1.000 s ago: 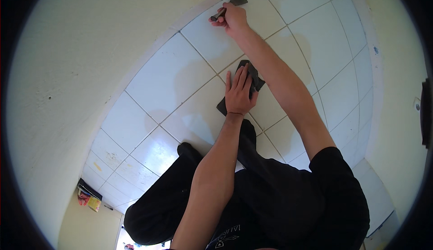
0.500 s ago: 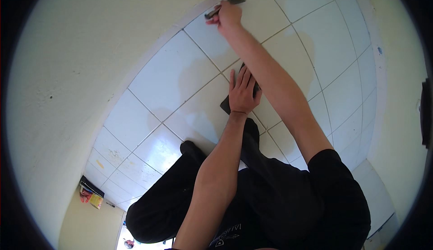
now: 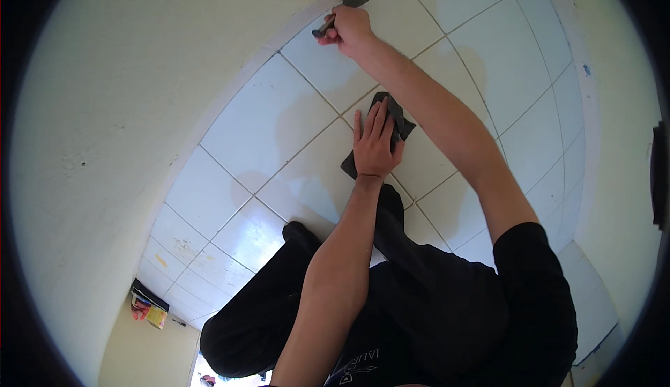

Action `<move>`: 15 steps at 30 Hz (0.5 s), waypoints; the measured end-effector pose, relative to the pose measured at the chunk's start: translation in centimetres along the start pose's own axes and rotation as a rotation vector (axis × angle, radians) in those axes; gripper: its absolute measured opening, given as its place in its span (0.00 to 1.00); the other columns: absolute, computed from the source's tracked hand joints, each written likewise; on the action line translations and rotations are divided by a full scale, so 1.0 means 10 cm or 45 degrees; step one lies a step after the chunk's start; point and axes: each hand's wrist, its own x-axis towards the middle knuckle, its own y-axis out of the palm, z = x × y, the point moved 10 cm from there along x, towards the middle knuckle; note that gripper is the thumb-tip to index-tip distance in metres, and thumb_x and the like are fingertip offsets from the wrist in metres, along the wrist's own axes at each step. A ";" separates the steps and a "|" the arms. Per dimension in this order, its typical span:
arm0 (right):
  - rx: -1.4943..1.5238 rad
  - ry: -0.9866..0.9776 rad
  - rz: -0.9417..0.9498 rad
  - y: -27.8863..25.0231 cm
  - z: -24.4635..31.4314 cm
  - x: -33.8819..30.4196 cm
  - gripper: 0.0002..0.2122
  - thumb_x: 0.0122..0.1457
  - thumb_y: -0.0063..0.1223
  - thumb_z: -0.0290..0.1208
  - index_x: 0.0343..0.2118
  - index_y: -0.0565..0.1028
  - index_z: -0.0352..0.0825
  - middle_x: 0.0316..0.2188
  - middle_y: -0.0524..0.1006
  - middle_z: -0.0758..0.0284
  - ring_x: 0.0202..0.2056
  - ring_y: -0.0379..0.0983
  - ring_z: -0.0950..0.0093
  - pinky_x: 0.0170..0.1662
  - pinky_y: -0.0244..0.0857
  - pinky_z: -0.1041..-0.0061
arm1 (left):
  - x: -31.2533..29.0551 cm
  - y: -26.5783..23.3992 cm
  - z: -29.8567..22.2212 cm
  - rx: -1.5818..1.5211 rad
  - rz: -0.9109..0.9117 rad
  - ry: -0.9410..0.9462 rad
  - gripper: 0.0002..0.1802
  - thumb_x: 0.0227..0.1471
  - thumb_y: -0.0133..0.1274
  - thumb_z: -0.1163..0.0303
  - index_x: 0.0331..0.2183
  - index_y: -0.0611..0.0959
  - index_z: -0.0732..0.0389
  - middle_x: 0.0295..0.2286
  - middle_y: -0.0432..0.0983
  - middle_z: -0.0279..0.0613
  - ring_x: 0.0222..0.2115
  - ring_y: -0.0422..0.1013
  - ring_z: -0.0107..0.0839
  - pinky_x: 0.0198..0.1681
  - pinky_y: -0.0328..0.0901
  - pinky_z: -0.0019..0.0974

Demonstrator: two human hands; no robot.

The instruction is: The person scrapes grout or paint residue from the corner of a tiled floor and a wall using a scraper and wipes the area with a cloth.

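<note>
In the head view, a scraper [image 3: 355,2] lies in the right hand [image 3: 350,27], low over the tiled floor [image 3: 251,101] beside the foot of the wall [image 3: 125,108]; whether its blade touches either one cannot be told. It looks fairly light, with a stiff, thin blade and a hard handle that should take firm pressure, so the handle is the place to grip, clear of the edge. The dark folded sheet [image 3: 396,111] on the floor looks light and pliable, perhaps cloth, likely to slide on smooth tile and best held down flat across its middle. The right arm reaches far forward and leftward, its fingers curled round the handle, whose butt points back toward the lower left. The left hand [image 3: 375,151] rests palm down on the sheet, arm nearly straight, three fingers extended close together, the little finger splayed outward and the thumb apart.
</note>
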 end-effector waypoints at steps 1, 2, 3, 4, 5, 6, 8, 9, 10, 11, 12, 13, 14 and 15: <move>0.114 -0.001 0.018 -0.01 0.02 0.04 0.07 0.60 0.42 0.24 0.29 0.68 0.25 0.21 0.69 0.61 0.10 0.61 0.73 0.18 0.72 0.59 | 0.02 0.00 -0.03 -0.022 -0.013 0.016 0.26 0.40 0.54 0.65 0.45 0.77 0.62 0.57 0.64 0.43 0.60 0.58 0.38 0.66 0.43 0.57; 0.112 0.003 0.015 -0.03 -0.03 0.03 0.07 0.60 0.42 0.24 0.29 0.68 0.25 0.21 0.69 0.61 0.10 0.61 0.73 0.18 0.72 0.59 | 0.02 0.00 -0.06 -0.042 -0.027 0.031 0.27 0.41 0.54 0.65 0.47 0.76 0.62 0.55 0.66 0.44 0.59 0.59 0.40 0.66 0.44 0.58; 0.134 -0.006 -0.009 -0.01 -0.07 -0.04 0.07 0.59 0.42 0.24 0.29 0.68 0.25 0.21 0.69 0.61 0.10 0.61 0.73 0.17 0.72 0.60 | -0.01 0.01 -0.06 -0.042 -0.026 0.028 0.27 0.41 0.54 0.65 0.47 0.76 0.62 0.55 0.66 0.44 0.59 0.59 0.40 0.66 0.44 0.58; 0.160 -0.022 -0.026 0.06 -0.12 -0.09 0.07 0.59 0.43 0.24 0.28 0.68 0.25 0.21 0.69 0.61 0.10 0.61 0.73 0.17 0.72 0.61 | -0.02 0.01 -0.02 -0.041 -0.033 0.020 0.27 0.42 0.54 0.65 0.47 0.77 0.62 0.54 0.67 0.45 0.58 0.60 0.41 0.66 0.44 0.58; 0.108 0.035 0.027 0.18 -0.24 -0.18 0.07 0.59 0.43 0.24 0.28 0.68 0.25 0.21 0.68 0.61 0.10 0.61 0.73 0.17 0.71 0.61 | -0.02 0.00 0.02 -0.038 -0.040 0.011 0.26 0.42 0.54 0.65 0.47 0.77 0.62 0.52 0.68 0.46 0.58 0.60 0.43 0.66 0.44 0.58; 0.110 0.031 0.020 0.15 -0.23 -0.15 0.07 0.59 0.43 0.24 0.28 0.68 0.25 0.21 0.68 0.61 0.10 0.61 0.73 0.17 0.71 0.61 | -0.02 0.01 0.00 -0.043 -0.036 0.017 0.26 0.42 0.54 0.65 0.47 0.77 0.62 0.52 0.68 0.46 0.58 0.60 0.43 0.66 0.44 0.58; 0.187 0.021 0.014 0.13 -0.17 -0.03 0.06 0.58 0.41 0.23 0.28 0.68 0.24 0.20 0.68 0.61 0.10 0.60 0.73 0.17 0.70 0.59 | -0.01 0.03 -0.04 -0.046 -0.053 0.044 0.25 0.44 0.55 0.64 0.46 0.78 0.62 0.50 0.70 0.47 0.57 0.61 0.44 0.66 0.43 0.58; 0.293 -0.003 -0.033 0.15 -0.12 0.02 0.06 0.58 0.40 0.22 0.27 0.68 0.25 0.19 0.67 0.61 0.09 0.59 0.73 0.16 0.70 0.56 | -0.02 0.05 -0.03 -0.046 -0.054 0.041 0.25 0.44 0.55 0.64 0.46 0.78 0.62 0.50 0.70 0.47 0.57 0.61 0.44 0.66 0.43 0.58; 0.291 -0.002 -0.033 0.16 -0.18 0.00 0.06 0.58 0.40 0.22 0.27 0.68 0.25 0.19 0.67 0.61 0.09 0.59 0.73 0.16 0.70 0.56 | -0.02 0.06 -0.02 -0.031 -0.062 0.055 0.24 0.44 0.55 0.64 0.45 0.78 0.62 0.49 0.70 0.47 0.57 0.61 0.44 0.66 0.43 0.58; 0.245 0.005 -0.030 0.17 -0.26 -0.05 0.07 0.58 0.40 0.23 0.27 0.67 0.25 0.19 0.67 0.60 0.09 0.58 0.72 0.16 0.70 0.56 | -0.04 0.08 -0.04 -0.016 -0.071 0.069 0.24 0.44 0.55 0.64 0.45 0.79 0.62 0.49 0.71 0.47 0.57 0.61 0.44 0.66 0.43 0.58; 0.207 0.010 -0.021 0.21 -0.33 -0.12 0.07 0.58 0.40 0.23 0.27 0.67 0.25 0.18 0.67 0.60 0.09 0.58 0.72 0.16 0.70 0.55 | -0.04 0.05 -0.02 -0.010 -0.072 0.073 0.24 0.44 0.55 0.64 0.45 0.79 0.62 0.49 0.71 0.47 0.57 0.61 0.44 0.66 0.43 0.58; 0.079 0.063 -0.030 0.21 -0.42 -0.18 0.08 0.58 0.40 0.24 0.26 0.67 0.25 0.17 0.66 0.59 0.09 0.60 0.70 0.16 0.71 0.54 | -0.05 0.04 0.02 -0.009 -0.054 0.044 0.24 0.44 0.55 0.64 0.44 0.79 0.62 0.50 0.70 0.46 0.57 0.61 0.44 0.66 0.44 0.58; 0.086 0.061 -0.025 0.24 -0.38 -0.16 0.08 0.58 0.40 0.24 0.26 0.67 0.25 0.17 0.66 0.59 0.09 0.60 0.70 0.16 0.71 0.54 | -0.05 0.03 0.07 -0.008 -0.034 0.015 0.23 0.43 0.55 0.64 0.44 0.79 0.61 0.51 0.69 0.45 0.57 0.61 0.43 0.66 0.44 0.58; 0.067 -0.056 -0.074 0.12 -0.21 -0.08 0.08 0.58 0.40 0.24 0.26 0.67 0.25 0.17 0.67 0.59 0.10 0.61 0.70 0.17 0.71 0.53 | -0.05 0.02 0.04 -0.015 -0.027 0.021 0.23 0.43 0.55 0.64 0.44 0.79 0.61 0.51 0.69 0.45 0.57 0.61 0.43 0.66 0.44 0.58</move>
